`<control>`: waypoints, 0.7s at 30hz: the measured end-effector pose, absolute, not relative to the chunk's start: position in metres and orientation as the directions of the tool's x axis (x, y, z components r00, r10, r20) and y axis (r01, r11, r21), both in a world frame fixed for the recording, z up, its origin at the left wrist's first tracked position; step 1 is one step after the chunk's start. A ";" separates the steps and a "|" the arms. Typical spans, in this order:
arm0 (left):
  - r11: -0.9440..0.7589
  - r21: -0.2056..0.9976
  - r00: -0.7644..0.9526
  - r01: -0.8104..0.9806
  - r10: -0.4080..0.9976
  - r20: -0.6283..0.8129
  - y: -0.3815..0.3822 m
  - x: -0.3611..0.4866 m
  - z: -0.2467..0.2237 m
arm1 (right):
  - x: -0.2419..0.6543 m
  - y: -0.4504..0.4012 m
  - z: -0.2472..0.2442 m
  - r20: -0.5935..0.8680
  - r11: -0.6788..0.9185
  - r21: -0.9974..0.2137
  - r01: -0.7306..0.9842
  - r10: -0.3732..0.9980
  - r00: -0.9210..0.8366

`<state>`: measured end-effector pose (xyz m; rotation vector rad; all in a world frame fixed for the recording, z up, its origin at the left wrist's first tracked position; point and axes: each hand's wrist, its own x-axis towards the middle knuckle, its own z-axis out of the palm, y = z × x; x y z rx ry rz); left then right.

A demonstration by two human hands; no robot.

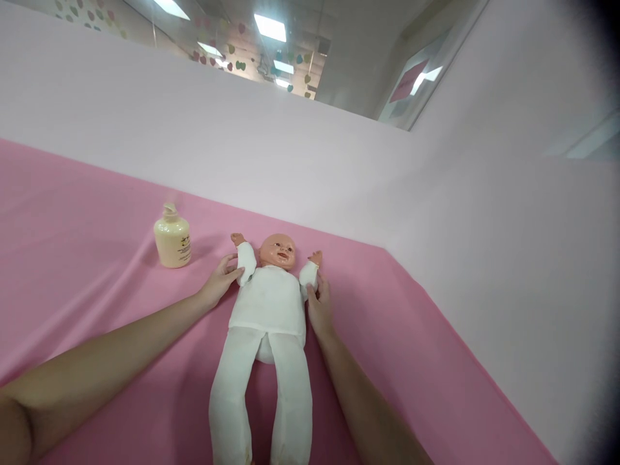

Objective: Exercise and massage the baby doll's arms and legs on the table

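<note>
— Lying face-up on the pink-covered tabletop [372,316], how is the baby doll [268,300] held?

— By both raised arms: one white-covered arm is pinched lightly between thumb and fingers of the left hand [223,281], and the other is pinched likewise by the right hand [320,309].

— What is called for to do this well?

— A gentle, even hold, probably; both arms are best supported near the elbows, so that no shoulder is twisted and the trunk is kept flat. The pump bottle [173,240], upright near the left hand, should not be knocked.
</note>
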<state>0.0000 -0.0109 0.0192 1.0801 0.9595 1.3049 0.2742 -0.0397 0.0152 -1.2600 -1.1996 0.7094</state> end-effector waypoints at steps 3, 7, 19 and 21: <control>-0.086 0.978 0.036 -0.192 0.995 0.094 -0.009 -0.002 0.016 | 0.276 -0.037 0.014 0.234 0.180 -0.960 0.212 0.935 0.267; -0.145 0.988 -0.026 -0.053 0.989 0.144 -0.005 -0.004 0.012 | 0.277 -0.035 0.013 0.237 0.172 -0.953 0.248 0.935 0.265; -0.137 0.982 0.078 0.131 0.989 0.128 -0.012 -0.002 0.016 | 0.277 -0.032 0.011 0.193 0.121 -0.957 0.265 0.944 0.267; -0.124 0.984 0.084 0.131 0.990 0.114 -0.014 -0.002 0.019 | 0.278 -0.033 0.010 0.202 0.136 -0.958 0.252 0.946 0.255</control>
